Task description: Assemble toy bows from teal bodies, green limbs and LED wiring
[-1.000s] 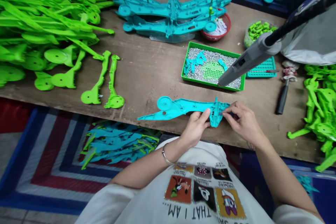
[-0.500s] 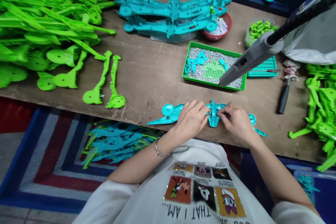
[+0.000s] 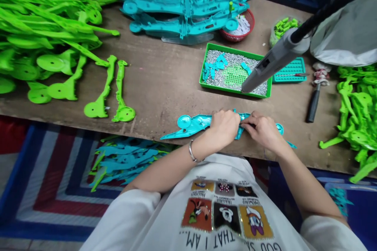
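Observation:
A long teal plastic toy part (image 3: 193, 124) lies across the near edge of the wooden bench (image 3: 165, 82). My left hand (image 3: 225, 127) is curled over its middle, pressing down on it. My right hand (image 3: 262, 129) grips the same part just to the right, fingers closed on its centre joint. The part's right end (image 3: 279, 128) pokes out past my right wrist. Both hands meet at the middle of the piece.
A green tray (image 3: 203, 76) of small screws sits behind my hands, with a grey hanging power screwdriver (image 3: 272, 62) over it. Teal parts (image 3: 182, 11) are stacked at the back, green parts (image 3: 44, 35) are heaped left and right, and a black-handled tool (image 3: 313, 102) lies at the right.
The teal part went from held by one end to lying flat with a second half joined on the right. Both hands have closed in over its middle and the view has shifted slightly.

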`<action>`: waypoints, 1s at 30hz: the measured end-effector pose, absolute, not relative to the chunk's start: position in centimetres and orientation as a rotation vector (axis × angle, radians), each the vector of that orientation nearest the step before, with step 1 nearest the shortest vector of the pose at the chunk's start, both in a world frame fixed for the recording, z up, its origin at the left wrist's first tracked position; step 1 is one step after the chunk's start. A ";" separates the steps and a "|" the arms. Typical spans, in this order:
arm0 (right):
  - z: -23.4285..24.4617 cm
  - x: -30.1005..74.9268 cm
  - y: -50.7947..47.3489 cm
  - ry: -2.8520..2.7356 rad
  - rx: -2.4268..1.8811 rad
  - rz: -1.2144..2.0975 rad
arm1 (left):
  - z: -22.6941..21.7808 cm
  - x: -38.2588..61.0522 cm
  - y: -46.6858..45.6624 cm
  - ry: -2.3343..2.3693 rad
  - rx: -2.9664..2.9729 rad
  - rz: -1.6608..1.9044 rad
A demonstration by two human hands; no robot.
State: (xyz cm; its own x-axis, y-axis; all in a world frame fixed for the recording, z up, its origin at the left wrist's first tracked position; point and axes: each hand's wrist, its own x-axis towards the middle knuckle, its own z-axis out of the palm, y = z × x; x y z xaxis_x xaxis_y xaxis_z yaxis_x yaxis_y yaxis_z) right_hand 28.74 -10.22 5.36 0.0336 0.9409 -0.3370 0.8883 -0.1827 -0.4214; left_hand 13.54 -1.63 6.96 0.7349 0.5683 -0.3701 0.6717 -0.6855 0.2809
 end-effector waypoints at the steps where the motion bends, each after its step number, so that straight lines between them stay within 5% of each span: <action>1: 5.5 28.9 -10.2 -1.929 -2.163 0.860 | 6.9 13.3 -1.7 0.953 2.538 -0.328; 16: 5.6 26.5 -10.1 -1.615 -2.091 0.926 | 3.0 6.6 0.5 0.494 2.372 0.348; 23: 6.4 29.3 -10.2 -1.705 -2.178 0.675 | 3.2 4.2 0.2 0.490 2.598 0.401; 30: 5.1 29.5 -9.1 -1.723 -2.114 1.005 | 2.0 2.6 -0.8 0.654 2.550 0.493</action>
